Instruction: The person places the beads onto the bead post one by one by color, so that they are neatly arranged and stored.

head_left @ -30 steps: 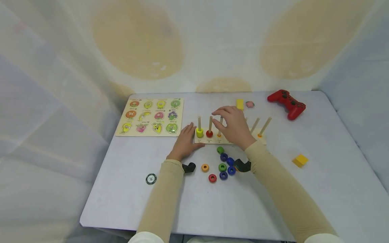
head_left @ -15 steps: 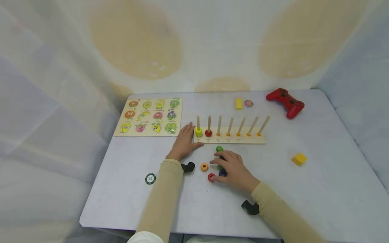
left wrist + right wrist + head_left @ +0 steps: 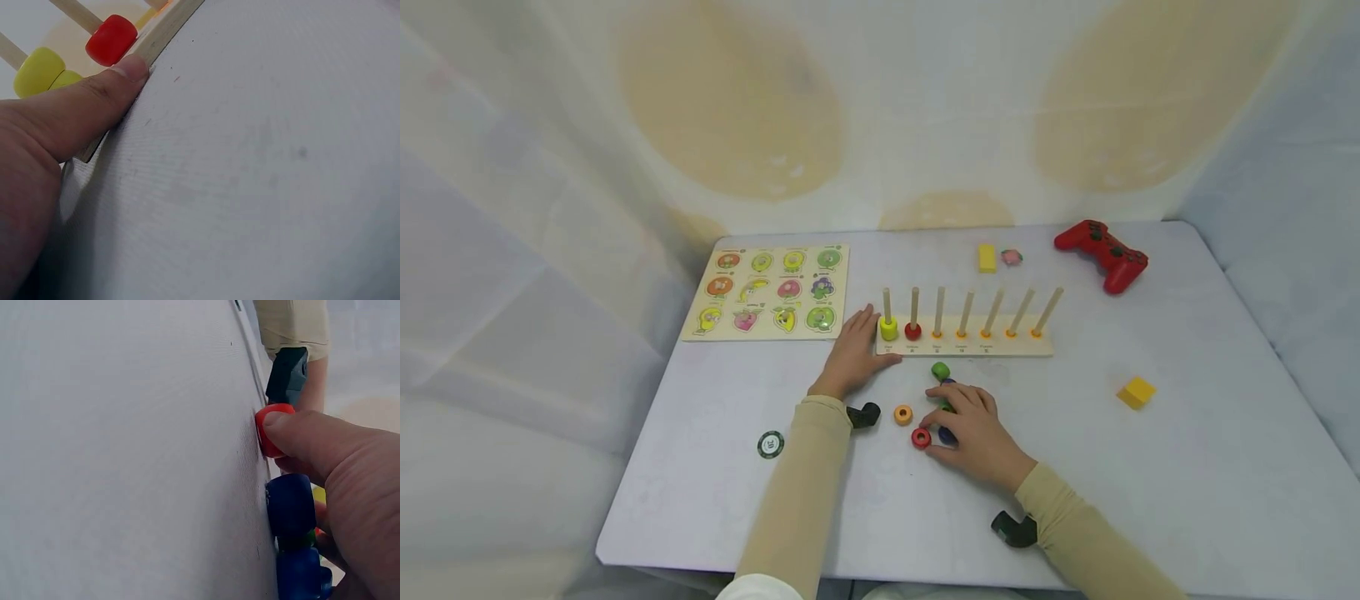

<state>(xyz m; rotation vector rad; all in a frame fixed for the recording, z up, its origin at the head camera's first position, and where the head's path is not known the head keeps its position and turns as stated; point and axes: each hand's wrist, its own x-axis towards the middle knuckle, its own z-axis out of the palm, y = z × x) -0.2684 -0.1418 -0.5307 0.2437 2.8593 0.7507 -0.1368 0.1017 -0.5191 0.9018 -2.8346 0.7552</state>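
Observation:
A wooden peg board [image 3: 1000, 347] with several upright pegs stands mid-table in the head view. A yellow ring [image 3: 889, 329] sits on its first peg and a red ring [image 3: 913, 331] on its second. My left hand [image 3: 861, 342] lies flat at the board's left end, its thumb [image 3: 94, 106] pressed against the board's edge [image 3: 164, 31]. My right hand [image 3: 934, 425] curls over loose rings in front of the board and pinches a red ring [image 3: 921, 437] [image 3: 270, 428]. Blue rings [image 3: 290, 503] lie under its fingers. An orange ring [image 3: 903, 414] and a green ring [image 3: 940, 370] lie beside it.
A fruit puzzle board [image 3: 767, 292] lies at the left. At the back right lies a red game controller [image 3: 1101, 254], with a yellow block [image 3: 987, 258] and a pink piece [image 3: 1011, 257] near it. Another yellow block [image 3: 1135, 392] sits right; a poker chip [image 3: 771, 444] front left.
My right hand left the pegs, came down to the loose rings in front of the board and took hold of the red ring. The left hand stayed put.

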